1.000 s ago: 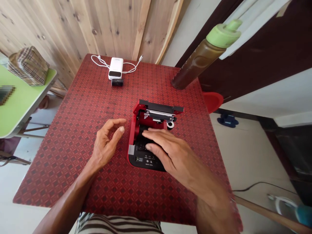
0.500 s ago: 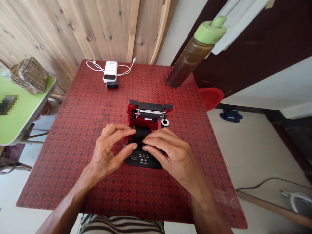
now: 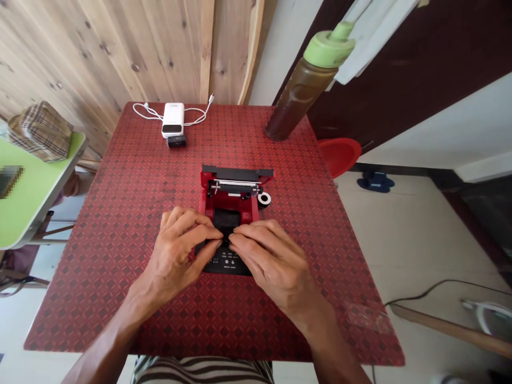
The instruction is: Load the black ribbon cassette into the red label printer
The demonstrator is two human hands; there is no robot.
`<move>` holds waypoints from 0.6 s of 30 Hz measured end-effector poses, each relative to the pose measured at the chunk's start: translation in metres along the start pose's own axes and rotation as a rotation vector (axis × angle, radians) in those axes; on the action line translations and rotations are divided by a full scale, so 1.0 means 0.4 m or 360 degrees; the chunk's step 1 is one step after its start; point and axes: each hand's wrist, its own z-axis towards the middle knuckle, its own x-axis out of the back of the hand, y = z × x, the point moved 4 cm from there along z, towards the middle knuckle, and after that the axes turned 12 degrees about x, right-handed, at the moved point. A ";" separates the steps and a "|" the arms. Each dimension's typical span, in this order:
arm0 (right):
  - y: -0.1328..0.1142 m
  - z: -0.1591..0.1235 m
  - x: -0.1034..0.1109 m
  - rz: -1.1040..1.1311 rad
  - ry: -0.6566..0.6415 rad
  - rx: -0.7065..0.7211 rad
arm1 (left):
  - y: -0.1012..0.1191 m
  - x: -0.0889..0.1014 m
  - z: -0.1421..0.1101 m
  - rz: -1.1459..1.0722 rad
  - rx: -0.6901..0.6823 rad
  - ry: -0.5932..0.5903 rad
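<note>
A small red and black label printer (image 3: 258,210) stands on the table with its lid tipped back. Inside its red bay sits a black label roll (image 3: 226,217). My left hand (image 3: 186,242) pinches at the front of the roll, thumb and fingertips together. Opposite it, my right hand (image 3: 272,256) pinches the same front part, the fingertips of both hands nearly meeting. The exact bit between the fingers is dark and mostly hidden. Below the hands, the printer's black front panel (image 3: 230,264) shows white symbols. Touching or close to the printer's right side lies another roll with a white ring face (image 3: 264,199).
A white power bank (image 3: 173,117) with a white cable lies at the back left, a small black cylinder (image 3: 176,141) before it. At the back right stands a brown bottle (image 3: 296,93) with a green lid. The patterned red table (image 3: 132,213) has a red stool (image 3: 340,154) beside it.
My left thumb and fingers have closed from apart into a pinch at the roll's front. The right fingertips stay there, pinching. The whole view has shifted slightly.
</note>
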 end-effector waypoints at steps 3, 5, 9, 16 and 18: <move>-0.011 -0.009 -0.003 -0.0024 0.0004 -0.0003 | 0.002 0.014 0.002 -0.0062 0.0035 -0.0099; -0.012 -0.015 -0.004 -0.0010 0.0022 -0.0033 | -0.009 0.026 0.023 -0.0200 0.0101 -0.0185; -0.016 -0.019 -0.004 0.0025 0.0034 -0.0046 | -0.061 0.059 0.117 -0.0351 0.0226 0.0220; -0.038 -0.023 0.005 -0.0138 -0.0146 0.0007 | -0.110 -0.011 0.226 -0.0578 0.0460 0.0076; -0.044 -0.024 0.008 -0.0211 -0.0178 0.0055 | -0.104 -0.018 0.221 -0.0671 0.0509 0.0088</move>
